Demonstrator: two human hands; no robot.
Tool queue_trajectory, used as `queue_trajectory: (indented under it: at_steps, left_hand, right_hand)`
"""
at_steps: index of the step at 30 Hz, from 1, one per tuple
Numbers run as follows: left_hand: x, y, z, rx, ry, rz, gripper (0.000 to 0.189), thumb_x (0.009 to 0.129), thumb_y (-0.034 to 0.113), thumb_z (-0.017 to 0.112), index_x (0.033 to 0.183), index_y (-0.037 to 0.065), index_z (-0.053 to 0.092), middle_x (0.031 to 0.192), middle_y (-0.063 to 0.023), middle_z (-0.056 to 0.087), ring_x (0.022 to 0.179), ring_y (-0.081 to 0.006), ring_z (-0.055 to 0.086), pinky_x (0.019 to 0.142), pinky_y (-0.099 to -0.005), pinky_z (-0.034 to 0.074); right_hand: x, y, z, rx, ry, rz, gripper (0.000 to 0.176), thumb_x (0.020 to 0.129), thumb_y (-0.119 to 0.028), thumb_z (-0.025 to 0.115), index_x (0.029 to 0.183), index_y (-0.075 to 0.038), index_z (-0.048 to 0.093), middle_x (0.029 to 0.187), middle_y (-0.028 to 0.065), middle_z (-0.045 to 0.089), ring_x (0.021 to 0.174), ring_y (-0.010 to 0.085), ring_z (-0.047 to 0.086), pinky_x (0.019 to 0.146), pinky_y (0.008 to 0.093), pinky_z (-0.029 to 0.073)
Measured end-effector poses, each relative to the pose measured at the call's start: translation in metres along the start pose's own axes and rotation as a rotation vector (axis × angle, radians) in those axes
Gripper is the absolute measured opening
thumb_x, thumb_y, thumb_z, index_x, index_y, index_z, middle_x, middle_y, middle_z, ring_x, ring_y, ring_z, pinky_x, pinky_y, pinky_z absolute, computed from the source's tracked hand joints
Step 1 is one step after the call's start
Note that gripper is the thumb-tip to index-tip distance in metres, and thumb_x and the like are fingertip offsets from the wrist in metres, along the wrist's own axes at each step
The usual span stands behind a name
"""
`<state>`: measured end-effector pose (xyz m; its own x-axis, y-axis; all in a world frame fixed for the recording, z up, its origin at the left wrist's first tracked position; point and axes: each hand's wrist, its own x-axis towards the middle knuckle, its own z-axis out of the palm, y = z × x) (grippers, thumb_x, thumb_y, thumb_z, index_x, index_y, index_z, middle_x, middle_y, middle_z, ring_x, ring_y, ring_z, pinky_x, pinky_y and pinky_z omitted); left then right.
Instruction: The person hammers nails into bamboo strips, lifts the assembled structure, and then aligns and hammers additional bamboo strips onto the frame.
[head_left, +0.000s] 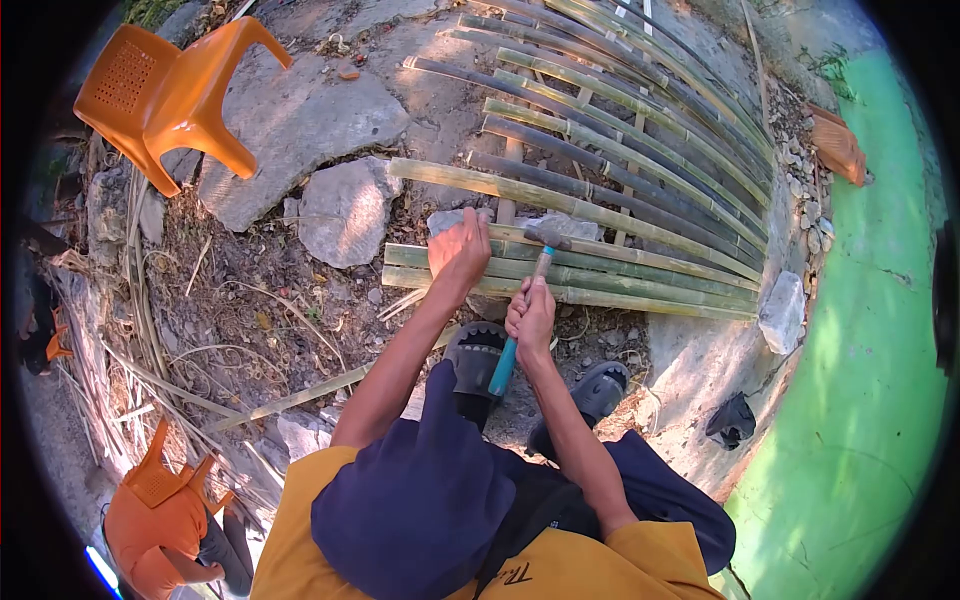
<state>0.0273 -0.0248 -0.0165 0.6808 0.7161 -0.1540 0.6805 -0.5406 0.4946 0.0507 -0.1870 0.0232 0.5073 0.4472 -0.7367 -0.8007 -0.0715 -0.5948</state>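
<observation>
My right hand (530,317) is wrapped round a hammer (504,368) with a teal grip. Its dark head lies over the bamboo strips, to the right of my left hand (462,250). The fingers of that left hand are pressed together at the near bamboo strips (650,287); whatever they pinch, if anything, is too small to make out. Beyond my hands, a row of long split-bamboo slats (600,204) lies side by side, green and dark, across thin crosspieces (515,150).
An orange plastic chair (165,95) stands tilted in view at upper left, near flat stones (345,210). A person in an orange shirt (150,525) is at lower left. A pale rock (782,313), a black bag (732,422) and a green surface (860,400) are on the right.
</observation>
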Motion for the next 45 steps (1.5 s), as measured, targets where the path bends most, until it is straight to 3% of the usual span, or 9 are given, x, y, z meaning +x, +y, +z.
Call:
queue_trajectory:
  at_steps: [3,10,12,20,29,32,35,38,45]
  left_hand:
    - [-0.001,-0.001,0.001,-0.008,-0.011,-0.009,0.034,0.109,0.037,0.039,0.098,0.007,0.052,0.070,-0.0219,0.068,0.063,-0.0446,0.068,0.057,-0.0568,0.052]
    - [-0.005,-0.001,0.005,-0.013,-0.005,0.002,0.035,0.110,0.037,0.038,0.099,0.007,0.052,0.070,-0.0224,0.068,0.063,-0.0447,0.067,0.058,-0.0568,0.052]
    - [0.001,-0.005,0.001,-0.006,0.013,0.000,0.035,0.110,0.038,0.038,0.099,0.007,0.052,0.070,-0.0226,0.068,0.063,-0.0449,0.067,0.058,-0.0571,0.052]
    - [-0.001,0.000,0.000,-0.027,-0.001,-0.023,0.034,0.109,0.036,0.037,0.097,0.008,0.052,0.072,-0.0228,0.067,0.066,-0.0463,0.066,0.059,-0.0578,0.051]
    - [-0.003,0.001,0.002,-0.032,0.011,-0.007,0.033,0.109,0.036,0.039,0.097,0.008,0.052,0.070,-0.0218,0.068,0.064,-0.0455,0.067,0.058,-0.0575,0.050]
    - [0.000,-0.005,0.000,-0.021,0.029,-0.002,0.032,0.109,0.035,0.040,0.097,0.008,0.052,0.068,-0.0212,0.067,0.063,-0.0450,0.066,0.058,-0.0573,0.050]
    - [0.000,-0.003,0.005,-0.028,0.027,0.015,0.031,0.109,0.035,0.041,0.097,0.008,0.052,0.067,-0.0208,0.068,0.061,-0.0439,0.067,0.058,-0.0569,0.051]
    - [0.001,-0.005,0.003,-0.011,0.022,0.016,0.031,0.109,0.035,0.041,0.097,0.008,0.052,0.067,-0.0211,0.068,0.062,-0.0438,0.067,0.059,-0.0570,0.051]
    - [0.002,-0.002,-0.001,0.008,-0.012,0.006,0.033,0.109,0.036,0.041,0.097,0.007,0.053,0.068,-0.0221,0.068,0.065,-0.0450,0.068,0.060,-0.0580,0.053]
  right_hand:
    - [0.000,0.003,0.004,0.145,0.111,-0.023,0.032,0.113,-0.041,0.035,0.099,-0.015,0.046,0.067,-0.0049,0.038,0.043,0.0039,0.031,0.035,0.0227,0.027]
    - [0.000,0.001,-0.001,0.017,-0.021,0.065,0.033,0.113,-0.042,0.034,0.100,-0.015,0.046,0.066,-0.0049,0.037,0.043,0.0042,0.031,0.035,0.0224,0.028]
    - [0.003,0.004,0.009,0.141,0.168,-0.072,0.033,0.113,-0.042,0.034,0.099,-0.015,0.046,0.066,-0.0047,0.037,0.043,0.0042,0.031,0.035,0.0225,0.027]
    - [-0.002,-0.003,0.006,0.022,-0.008,0.033,0.032,0.114,-0.041,0.035,0.099,-0.014,0.046,0.066,-0.0058,0.037,0.044,0.0029,0.031,0.035,0.0221,0.025]
    - [-0.004,0.000,0.001,0.045,-0.004,0.069,0.033,0.113,-0.041,0.035,0.098,-0.015,0.046,0.064,-0.0070,0.035,0.044,0.0031,0.029,0.036,0.0216,0.026]
    - [0.004,-0.004,-0.016,-0.097,0.037,-0.033,0.033,0.113,-0.039,0.039,0.100,-0.011,0.051,0.064,-0.0037,0.042,0.043,0.0057,0.036,0.038,0.0251,0.030]
    - [0.002,-0.011,-0.027,-0.772,0.281,-0.509,0.029,0.110,-0.027,0.046,0.107,-0.001,0.057,0.071,0.0144,0.059,0.054,0.0238,0.057,0.053,0.0421,0.043]
    - [-0.015,-0.020,-0.019,-0.829,0.187,-0.759,0.024,0.109,-0.022,0.046,0.110,0.001,0.054,0.070,0.0183,0.058,0.060,0.0321,0.060,0.057,0.0467,0.044]
    - [-0.011,-0.007,-0.008,-1.036,0.085,-0.688,0.017,0.109,-0.016,0.047,0.107,0.001,0.048,0.076,0.0272,0.061,0.072,0.0510,0.061,0.059,0.0540,0.042]
